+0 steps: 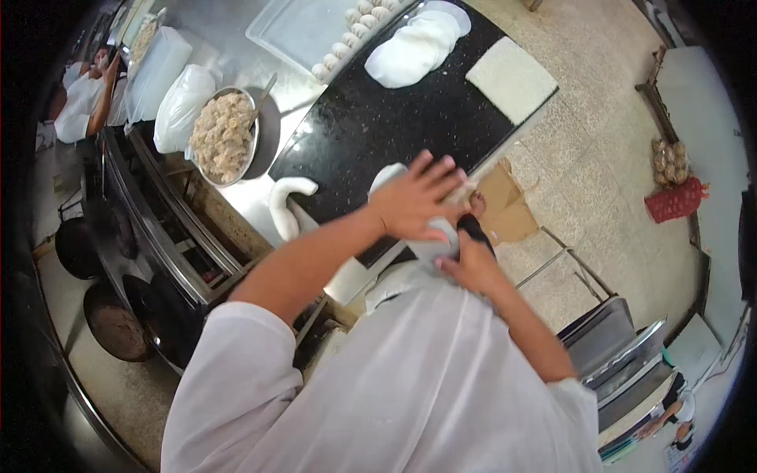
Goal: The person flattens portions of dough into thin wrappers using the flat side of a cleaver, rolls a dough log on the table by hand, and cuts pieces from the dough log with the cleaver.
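My left hand (pixel 418 199) is spread flat, palm down, over the near end of the black countertop (pixel 331 146). A pale round piece of dough (pixel 385 178) shows past its edge, partly hidden by the hand. Close to my body, my right hand (pixel 475 264) is by the counter's near corner, its fingers partly hidden. Between the hands is a blurred whitish thing (pixel 434 243) whose kind I cannot make out. Left of my left hand lies a curved roll of white dough (pixel 282 209). Overlapping thin white dough rounds (pixel 414 49) lie at the far end.
A metal bowl of chunky filling (pixel 225 138) with a spoon stands left of the counter, beside a white plastic bag (pixel 181 106). A clear tray (pixel 296 35) has several dough balls beside it. A white square slab (pixel 512 79) lies right. Pans (pixel 118 319) stand lower left.
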Demonstrator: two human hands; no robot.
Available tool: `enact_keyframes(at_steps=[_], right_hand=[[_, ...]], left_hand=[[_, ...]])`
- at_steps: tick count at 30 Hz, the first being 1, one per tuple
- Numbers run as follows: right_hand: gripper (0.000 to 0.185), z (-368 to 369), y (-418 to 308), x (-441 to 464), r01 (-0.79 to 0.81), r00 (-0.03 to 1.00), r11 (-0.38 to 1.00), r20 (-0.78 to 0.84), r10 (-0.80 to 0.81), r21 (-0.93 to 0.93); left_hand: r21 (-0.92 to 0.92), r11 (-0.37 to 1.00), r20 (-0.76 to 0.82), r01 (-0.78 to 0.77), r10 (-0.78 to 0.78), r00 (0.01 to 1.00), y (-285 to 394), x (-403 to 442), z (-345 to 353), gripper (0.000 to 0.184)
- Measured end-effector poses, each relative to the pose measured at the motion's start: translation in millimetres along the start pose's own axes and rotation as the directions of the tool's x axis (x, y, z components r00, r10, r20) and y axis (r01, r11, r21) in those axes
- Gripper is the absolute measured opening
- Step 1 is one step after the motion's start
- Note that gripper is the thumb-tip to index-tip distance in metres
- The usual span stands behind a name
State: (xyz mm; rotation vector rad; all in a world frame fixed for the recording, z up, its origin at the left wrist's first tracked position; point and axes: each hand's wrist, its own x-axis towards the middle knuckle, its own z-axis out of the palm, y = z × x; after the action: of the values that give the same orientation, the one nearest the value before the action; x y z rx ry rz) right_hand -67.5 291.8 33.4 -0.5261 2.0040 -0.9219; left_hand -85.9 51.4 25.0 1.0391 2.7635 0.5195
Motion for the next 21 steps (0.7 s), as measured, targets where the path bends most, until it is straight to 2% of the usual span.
enact_keyframes(at_steps=[1, 2, 3, 5, 6, 8, 9, 11, 12, 14, 15, 16, 17, 19, 21], right_hand=[[0.081, 7, 9, -7, -0.004, 0.991, 0.995, -0.131, -0.01, -0.103], [0.082, 11, 16, -13, -0.031, 0.967, 0.979, -0.253, -0.021, -0.2], [0.082, 3, 17, -11, -0.052, 0.972, 0.98, -0.236, 0.005, -0.192], [0.082, -34, 8, 11, -0.135, 0.97, 0.991, -0.206, 0.131, -0.008], [0.082, -53, 1, 24, -0.12, 0.965, 0.993, -0.236, 0.111, -0.021], [0.08, -76, -16, 38, -0.226, 0.969, 0.945, -0.153, 0.194, -0.237], [0.08, -70, -21, 33, -0.222, 0.97, 0.945, -0.154, 0.188, -0.242], [0.086, -47, -26, 27, -0.152, 0.98, 0.988, -0.128, 0.15, -0.005], [0.082, -19, -10, 20, -0.029, 0.983, 0.997, -0.184, 0.015, -0.074], [0.081, 6, -11, 7, 0.052, 0.985, 0.993, -0.159, -0.069, -0.108], [0.079, 10, -19, 6, 0.107, 0.983, 0.985, -0.133, -0.126, -0.138], [0.082, 7, -23, 8, -0.069, 0.994, 0.993, -0.091, 0.06, -0.1], [0.082, -2, -21, 14, -0.09, 0.993, 0.991, -0.091, 0.081, -0.098], [0.074, -26, -22, 27, -0.179, 0.965, 0.968, -0.223, 0.137, -0.178], [0.064, -61, -33, 42, -0.194, 0.962, 0.957, -0.233, 0.143, -0.214]], left_hand=[[-0.033, 0.999, 0.052, -0.03, 0.032, 0.998, 6, 10, 2, 0.075], [-0.016, 0.997, -0.032, -0.079, 0.078, 0.996, 4, 23, 10, 0.071], [-0.047, 0.996, -0.025, -0.076, 0.075, 0.997, 0, 34, 11, 0.071], [0.088, 0.995, -0.088, -0.042, 0.05, 0.995, -21, 62, -4, 0.071], [0.066, 0.997, -0.131, -0.028, 0.036, 0.991, -29, 71, -13, 0.074], [0.11, 0.994, -0.18, -0.013, 0.032, 0.983, -55, 81, -20, 0.075], [0.103, 0.995, -0.202, 0.016, 0.006, 0.979, -58, 76, -19, 0.075], [0.041, 0.997, -0.229, 0.059, -0.048, 0.972, -45, 51, -25, 0.075], [0.043, 0.994, -0.162, 0.096, -0.088, 0.983, -30, 29, -23, 0.076], [0.037, 0.993, 0.014, 0.115, -0.115, 0.993, -11, -17, -9, 0.078], [-0.008, 0.997, -0.028, 0.078, -0.078, 0.997, -1, -25, -11, 0.079], [0.033, 0.997, -0.035, 0.072, -0.071, 0.997, -9, -16, -9, 0.079], [0.065, 0.996, -0.039, 0.064, -0.062, 0.997, -19, -3, -4, 0.078], [0.122, 0.992, -0.129, 0.029, -0.014, 0.992, -38, 31, -15, 0.077], [0.132, 0.991, -0.217, 0.003, 0.026, 0.976, -57, 53, -19, 0.076]])
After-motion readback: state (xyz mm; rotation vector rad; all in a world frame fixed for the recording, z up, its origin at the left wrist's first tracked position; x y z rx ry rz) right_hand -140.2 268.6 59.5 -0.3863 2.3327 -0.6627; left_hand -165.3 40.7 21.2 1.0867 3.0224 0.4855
